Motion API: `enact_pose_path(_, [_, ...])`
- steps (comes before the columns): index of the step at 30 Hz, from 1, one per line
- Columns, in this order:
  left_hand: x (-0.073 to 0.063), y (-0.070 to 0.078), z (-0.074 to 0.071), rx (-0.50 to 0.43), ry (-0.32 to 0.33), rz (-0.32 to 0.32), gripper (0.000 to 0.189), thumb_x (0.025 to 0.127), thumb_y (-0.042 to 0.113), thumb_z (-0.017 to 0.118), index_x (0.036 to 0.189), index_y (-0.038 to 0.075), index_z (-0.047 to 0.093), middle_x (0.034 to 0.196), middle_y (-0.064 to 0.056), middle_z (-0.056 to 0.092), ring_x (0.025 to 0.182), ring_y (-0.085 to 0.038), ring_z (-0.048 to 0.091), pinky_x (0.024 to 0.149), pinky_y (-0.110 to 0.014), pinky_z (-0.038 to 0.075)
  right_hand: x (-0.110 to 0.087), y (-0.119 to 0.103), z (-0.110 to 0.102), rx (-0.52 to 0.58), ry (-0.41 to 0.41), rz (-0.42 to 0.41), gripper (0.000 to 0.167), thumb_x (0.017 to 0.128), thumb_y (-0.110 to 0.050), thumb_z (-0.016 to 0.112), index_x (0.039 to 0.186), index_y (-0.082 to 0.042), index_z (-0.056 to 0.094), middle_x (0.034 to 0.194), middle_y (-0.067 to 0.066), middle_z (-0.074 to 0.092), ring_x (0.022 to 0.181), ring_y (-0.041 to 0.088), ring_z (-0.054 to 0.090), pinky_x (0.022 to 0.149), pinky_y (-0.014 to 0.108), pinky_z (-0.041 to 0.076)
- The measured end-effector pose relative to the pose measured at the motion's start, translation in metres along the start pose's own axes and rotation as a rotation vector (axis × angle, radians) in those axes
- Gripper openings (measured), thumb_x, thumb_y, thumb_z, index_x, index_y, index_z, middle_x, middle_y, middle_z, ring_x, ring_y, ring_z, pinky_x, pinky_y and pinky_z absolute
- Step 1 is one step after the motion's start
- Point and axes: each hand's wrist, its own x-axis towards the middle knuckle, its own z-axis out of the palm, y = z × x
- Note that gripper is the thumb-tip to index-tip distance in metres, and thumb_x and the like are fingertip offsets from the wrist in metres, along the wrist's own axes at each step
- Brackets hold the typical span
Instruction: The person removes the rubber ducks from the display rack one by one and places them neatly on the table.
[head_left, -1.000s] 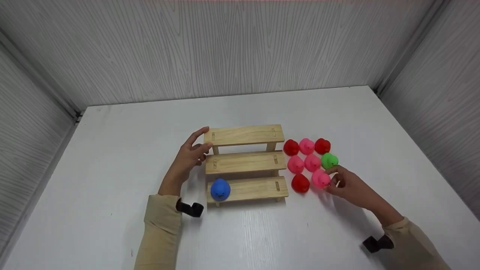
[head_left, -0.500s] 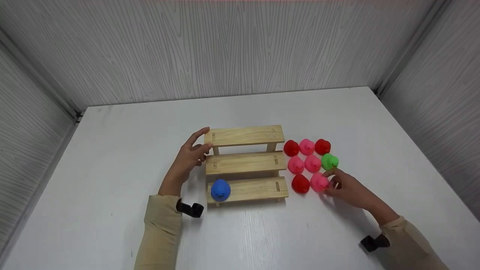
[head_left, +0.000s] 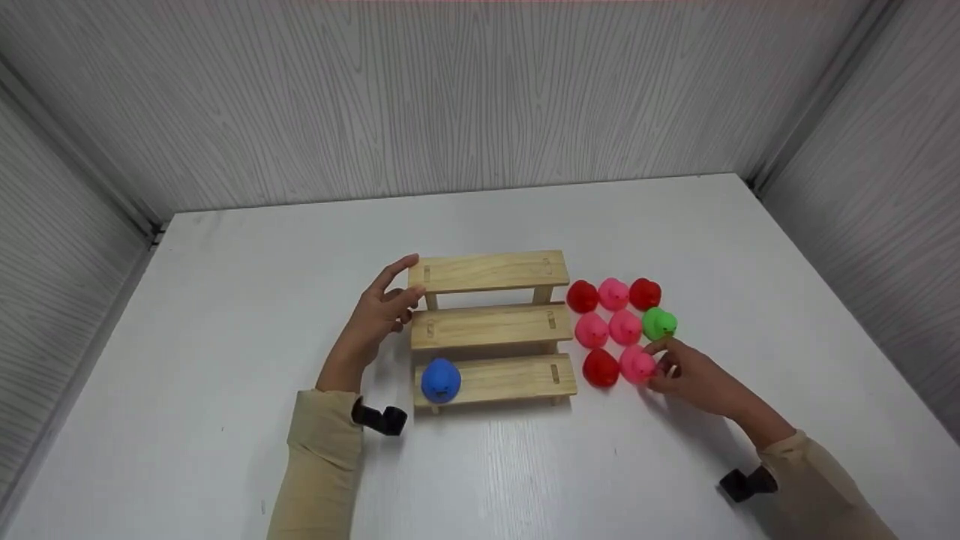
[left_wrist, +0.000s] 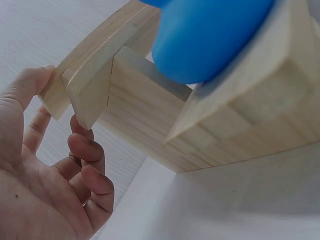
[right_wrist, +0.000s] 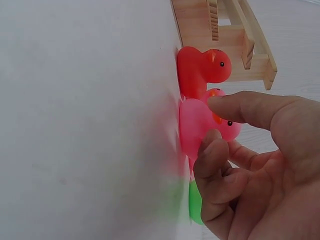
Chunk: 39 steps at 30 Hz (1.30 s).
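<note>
A three-step wooden stand (head_left: 487,326) stands mid-table in the head view. My left hand (head_left: 379,311) grips the left end of its top step between thumb and forefinger; the other fingers curl beneath in the left wrist view. On the lowest step, at the left, sits a blue rubber duck (head_left: 441,380). My right hand (head_left: 697,379) pinches a pink rubber duck (head_left: 637,364) at the near right of a group of ducks. That duck stands upright, right beside a red duck (right_wrist: 200,72) in the right wrist view.
Right of the stand are more red ducks (head_left: 583,296), several pink ducks (head_left: 592,330) and a green duck (head_left: 660,323), packed in rows. The white table (head_left: 285,247) meets a grey wood-grain panel (head_left: 450,97) at the back, with panels at both sides.
My right hand has shifted the pink duck slightly left and nearer to me, up beside the red duck. The left hand and the stand have stayed still.
</note>
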Motion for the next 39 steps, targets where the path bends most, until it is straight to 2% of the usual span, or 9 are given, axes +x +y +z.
enact_pose_path(6, [0.001,0.0,0.0,-0.004,0.002,0.002,0.056,0.094,0.029,0.063,0.145,0.032,0.041,0.082,-0.003,0.049,0.068,-0.014,0.039,0.06,-0.026,0.032,-0.002,0.0,-0.002,0.004,0.013,-0.022,0.055,0.082,-0.022,0.076,0.125,-0.004,0.046,0.098,0.009,0.055,0.085,0.021,0.051,0.065,0.025,0.048])
enact_pose_path(16, [0.001,0.001,0.001,0.031,0.0,-0.008,0.057,0.094,0.031,0.063,0.147,0.032,0.039,0.083,-0.001,0.048,0.071,-0.016,0.04,0.063,-0.029,0.034,-0.009,-0.01,-0.004,0.026,0.062,-0.14,0.045,0.087,-0.013,0.069,0.124,-0.001,0.047,0.092,0.009,0.054,0.075,0.019,0.051,0.062,0.022,0.047])
enact_pose_path(24, [0.002,0.001,0.001,0.038,-0.001,-0.005,0.06,0.095,0.032,0.062,0.149,0.028,0.036,0.082,0.0,0.049,0.071,-0.015,0.041,0.061,-0.028,0.035,-0.01,-0.035,0.005,0.128,0.085,-0.157,0.051,0.084,-0.012,0.072,0.127,-0.001,0.046,0.097,0.011,0.054,0.085,0.022,0.053,0.069,0.022,0.05])
enact_pose_path(30, [0.003,0.0,0.0,0.022,0.008,-0.011,0.059,0.094,0.031,0.063,0.147,0.03,0.039,0.081,0.0,0.049,0.069,-0.015,0.04,0.061,-0.028,0.034,-0.006,-0.056,0.018,0.193,0.071,-0.179,0.052,0.084,-0.014,0.074,0.126,-0.002,0.045,0.1,0.012,0.054,0.089,0.024,0.053,0.07,0.023,0.051])
enact_pose_path(39, [0.003,0.001,0.001,0.032,0.009,-0.011,0.058,0.094,0.031,0.063,0.147,0.03,0.039,0.082,0.0,0.049,0.07,-0.015,0.041,0.061,-0.028,0.034,0.002,-0.081,0.04,0.192,0.05,-0.262,0.047,0.084,-0.014,0.074,0.122,-0.002,0.048,0.088,0.007,0.054,0.076,0.019,0.054,0.065,0.021,0.047])
